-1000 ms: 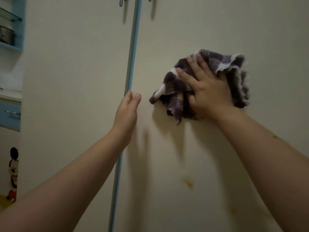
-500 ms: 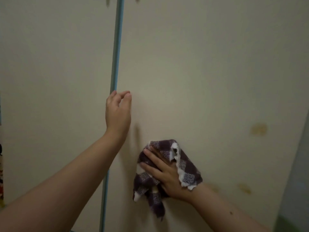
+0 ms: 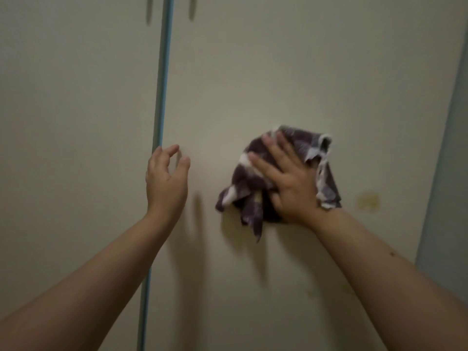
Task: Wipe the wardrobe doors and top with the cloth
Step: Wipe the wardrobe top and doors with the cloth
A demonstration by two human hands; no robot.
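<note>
Two cream wardrobe doors fill the view, the left door and the right door, split by a thin blue strip. My right hand lies flat on a crumpled purple-and-white checked cloth and presses it against the right door at mid height. My left hand hovers beside the blue strip with its fingers loosely curled and apart, holding nothing. Whether its fingertips touch the door is unclear. The wardrobe top is out of view.
A yellowish stain marks the right door just right of the cloth. A pale blue-grey surface runs along the door's right edge. Handle shadows show at the top.
My right hand swept the cloth down the right door, then back up and to the right. My left hand stayed by the blue strip and its fingers spread a little.
</note>
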